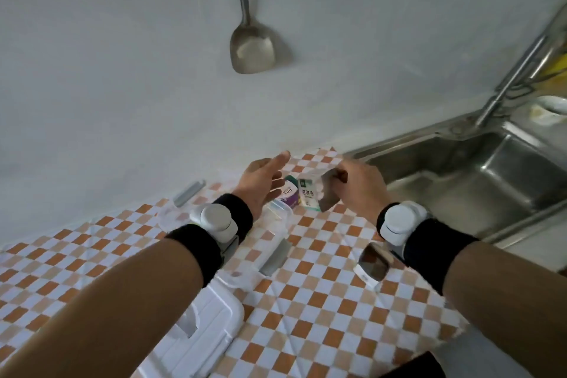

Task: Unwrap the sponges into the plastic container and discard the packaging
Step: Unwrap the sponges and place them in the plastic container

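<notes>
My right hand (360, 184) grips a wrapped pack of sponges (316, 192), white and grey with a green label, and holds it just above the checkered counter. A purple-labelled pack (290, 195) lies right behind it, beside my left hand (260, 182), which hovers open with fingers spread and holds nothing. The clear plastic container (276, 221) with grey clips stands under and in front of my left wrist, partly hidden by it. Its white lid (202, 334) lies nearer to me under my left forearm.
A steel sink (478, 181) with its tap fills the right side. A metal spatula (251, 49) hangs on the white wall. A small phone-like device (372, 264) lies on the orange-and-white checkered cloth (322, 316) under my right wrist.
</notes>
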Tool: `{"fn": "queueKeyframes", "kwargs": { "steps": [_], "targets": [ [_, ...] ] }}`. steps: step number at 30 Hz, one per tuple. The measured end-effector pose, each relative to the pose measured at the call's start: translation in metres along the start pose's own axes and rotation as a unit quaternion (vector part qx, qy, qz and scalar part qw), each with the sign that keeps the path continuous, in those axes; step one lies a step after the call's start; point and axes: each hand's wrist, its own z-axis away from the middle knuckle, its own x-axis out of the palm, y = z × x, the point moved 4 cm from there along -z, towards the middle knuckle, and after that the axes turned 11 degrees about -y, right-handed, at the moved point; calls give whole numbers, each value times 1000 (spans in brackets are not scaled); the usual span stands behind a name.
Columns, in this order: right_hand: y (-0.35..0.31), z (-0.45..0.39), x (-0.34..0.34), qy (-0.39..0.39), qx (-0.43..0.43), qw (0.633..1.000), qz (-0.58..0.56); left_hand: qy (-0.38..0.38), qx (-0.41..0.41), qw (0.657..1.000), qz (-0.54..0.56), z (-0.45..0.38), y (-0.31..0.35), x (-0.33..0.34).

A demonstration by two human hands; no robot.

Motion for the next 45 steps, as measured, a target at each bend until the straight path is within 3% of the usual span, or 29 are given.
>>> {"fn": "queueKeyframes", "kwargs": {
  "steps": [4,8,12,15,20,24,28,38,41,45],
  "targets": [
    [59,0,0,-41,73,995,54,6,-21,1000,-20,-23,0,22],
    [94,-4,22,-113,91,987,66,23,-31,998,-48,-42,-8,26],
    [113,-11,50,-184,110,975,52,69,-49,987,-134,-73,-11,19],
    [119,-20,64,-194,97,975,53,100,-71,970,-212,-92,-9,8],
    [124,-26,85,-282,92,954,48,106,-102,954,-261,-121,-11,-8],
    [129,-38,82,-286,92,954,10,99,-130,904,-396,-137,-20,-13],
    [129,-50,76,-266,100,959,-1,36,-154,847,-507,-153,-32,-2],
    [123,-46,71,-244,99,963,-57,-87,-268,706,-650,-159,-61,19],
    [126,-41,67,-232,96,965,-72,-78,-248,711,-654,-160,-62,22],
    [118,-38,61,-224,93,969,-50,-56,-203,775,-596,-150,-47,25]
  ]
}}
